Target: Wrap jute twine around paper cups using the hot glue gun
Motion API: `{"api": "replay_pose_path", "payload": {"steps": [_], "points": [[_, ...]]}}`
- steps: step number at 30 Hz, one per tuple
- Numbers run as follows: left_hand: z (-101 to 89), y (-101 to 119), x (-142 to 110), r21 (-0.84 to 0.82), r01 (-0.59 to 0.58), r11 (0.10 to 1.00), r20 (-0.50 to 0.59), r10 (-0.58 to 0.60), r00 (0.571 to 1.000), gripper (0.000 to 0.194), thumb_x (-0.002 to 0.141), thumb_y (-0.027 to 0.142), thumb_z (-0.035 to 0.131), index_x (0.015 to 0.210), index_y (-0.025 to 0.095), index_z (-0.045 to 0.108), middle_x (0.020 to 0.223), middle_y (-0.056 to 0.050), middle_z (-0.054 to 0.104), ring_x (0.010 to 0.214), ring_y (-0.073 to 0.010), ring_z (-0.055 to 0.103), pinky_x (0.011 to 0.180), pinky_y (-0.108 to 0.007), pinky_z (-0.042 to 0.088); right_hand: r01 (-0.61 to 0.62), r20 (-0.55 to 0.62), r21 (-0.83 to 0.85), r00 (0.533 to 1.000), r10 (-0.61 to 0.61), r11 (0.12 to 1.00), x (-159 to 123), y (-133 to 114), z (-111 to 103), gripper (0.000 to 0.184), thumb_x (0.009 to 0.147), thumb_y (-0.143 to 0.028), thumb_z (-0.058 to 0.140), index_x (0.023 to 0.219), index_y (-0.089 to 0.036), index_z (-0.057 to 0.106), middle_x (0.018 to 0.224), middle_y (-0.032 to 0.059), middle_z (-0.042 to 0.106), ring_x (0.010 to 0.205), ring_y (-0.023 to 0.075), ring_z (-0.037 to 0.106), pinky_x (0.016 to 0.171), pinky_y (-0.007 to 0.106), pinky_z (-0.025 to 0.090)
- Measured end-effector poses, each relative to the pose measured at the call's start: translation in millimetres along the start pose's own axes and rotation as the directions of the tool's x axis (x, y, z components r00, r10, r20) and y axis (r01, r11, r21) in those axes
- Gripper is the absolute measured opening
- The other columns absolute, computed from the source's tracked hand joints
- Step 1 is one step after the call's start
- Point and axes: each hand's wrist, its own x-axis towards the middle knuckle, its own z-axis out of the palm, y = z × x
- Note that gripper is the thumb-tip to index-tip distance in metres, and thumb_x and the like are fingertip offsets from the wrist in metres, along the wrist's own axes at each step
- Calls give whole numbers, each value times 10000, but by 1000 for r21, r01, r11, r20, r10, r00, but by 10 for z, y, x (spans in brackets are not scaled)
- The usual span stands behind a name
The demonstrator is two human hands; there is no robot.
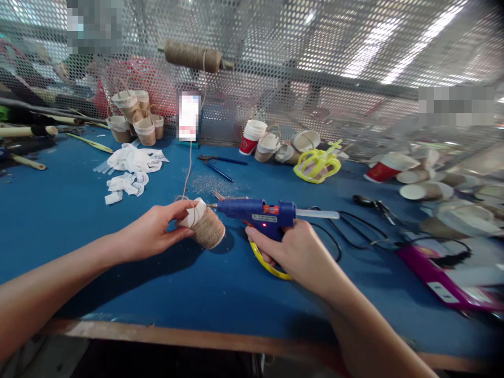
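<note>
My left hand (167,226) pinches the white rim of a small paper cup (208,229) wrapped in brown twine. The cup is tilted, its wrapped base toward the right, just over the blue table. A strand of twine (189,170) runs from the cup's rim up toward a spool (192,56). In my right hand (289,247) is a blue hot glue gun (255,211), its red light lit and a glue stick (318,214) sticking out at the back. The gun's nozzle tip is at the cup's rim; whether it touches is hard to tell.
Twine-wrapped cups (145,131) stand at the back left, near white lace trim (136,158). Blue-handled pliers (222,161), a red paper cup (252,137) and a yellow crown-shaped piece (317,165) lie behind. Black cable (362,231) and a purple box (441,278) occupy the right.
</note>
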Motion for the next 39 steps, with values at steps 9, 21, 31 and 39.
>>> {"api": "replay_pose_path", "payload": {"steps": [9, 21, 31, 39], "points": [[-15, 17, 1, 8, 3, 1000, 54, -3, 999, 458, 819, 295, 460, 1245, 140, 397, 978, -93, 595, 910, -217, 573, 827, -357, 445, 25, 54, 102, 998, -31, 994, 48, 8, 1, 322, 704, -364, 563, 463, -189, 443, 368, -32, 476, 352, 91, 466, 415, 225, 400], [5, -1, 11, 65, -42, 997, 51, 39, 998, 442, 822, 262, 450, 1236, 129, 378, 1051, -89, 567, 909, -192, 556, 830, -346, 422, -18, -170, 248, 983, 62, 969, 561, 272, -152, 161, 738, -297, 554, 703, -145, 514, 603, -7, 563, 468, 63, 489, 450, 190, 411], [3, 49, 6, 74, -82, 994, 21, 81, 997, 415, 818, 251, 454, 1209, 116, 419, 899, -70, 612, 798, -186, 571, 755, -341, 436, -136, -278, -177, 957, 83, 975, 924, 460, -122, 229, 702, -326, 592, 588, -129, 565, 616, 133, 601, 699, 274, 613, 616, 380, 464], [28, 67, 8, 111, -125, 986, 17, 124, 992, 338, 807, 224, 455, 1130, 122, 462, 899, -75, 609, 795, -189, 581, 700, -319, 456, 519, -32, -80, 852, -522, 851, 507, -301, 93, 274, 819, -369, 451, 848, -158, 625, 935, 72, 631, 896, 166, 569, 799, 283, 426]]}}
